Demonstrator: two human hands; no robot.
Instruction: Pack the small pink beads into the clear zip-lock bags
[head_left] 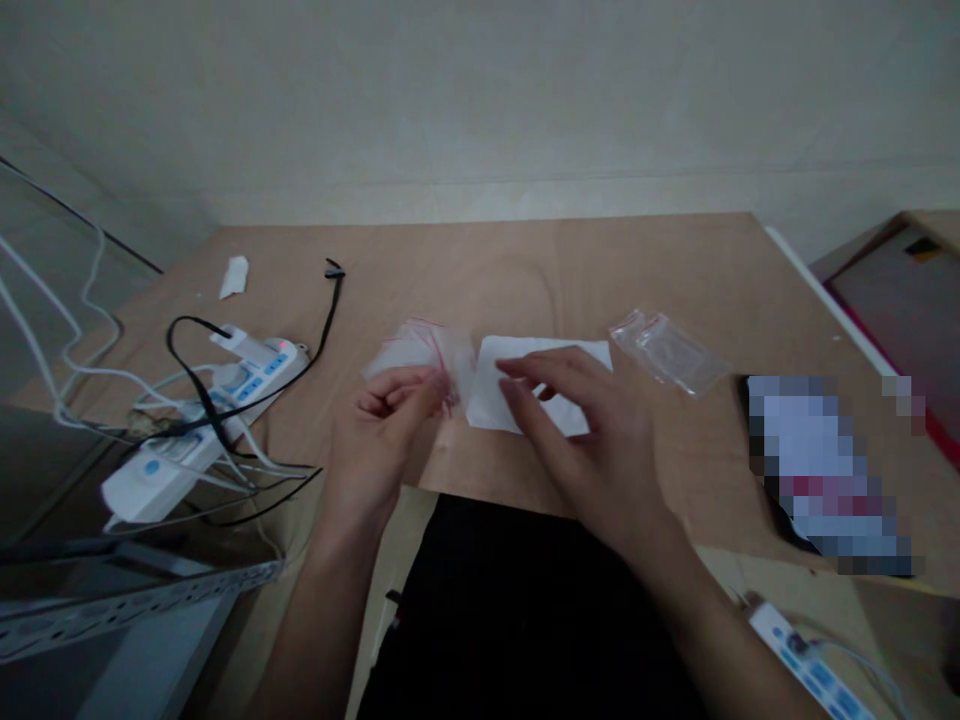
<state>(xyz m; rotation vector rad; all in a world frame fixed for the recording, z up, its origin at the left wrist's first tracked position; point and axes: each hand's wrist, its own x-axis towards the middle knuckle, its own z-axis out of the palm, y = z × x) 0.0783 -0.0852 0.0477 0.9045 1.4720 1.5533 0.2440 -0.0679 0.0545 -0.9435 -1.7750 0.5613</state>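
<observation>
Pale wall [480, 100] filling the back, and in front of it the wooden table [525, 270], w/ the person's black clothing [517, 610] at its near edge. On to the hands: right hand [596, 430] is over the white sheet [491, 400], thumb and forefinger curved w/ a slight gap btwn the tips. Left hand [379, 430] — fingers curled, thumb pressed to forefinger — pinches the edge of the red-lined clear bags [420, 350], which are just left of the sheet. Far left, a white power strip [169, 465] w/ cables across it; over on the right, a pixelated, dark-edged slab [825, 470], details n/a. Smaller stuff now: a couple of clear packets [671, 352] btwn sheet & slab, then a white scrap [235, 276] back left, beyond the strip.
</observation>
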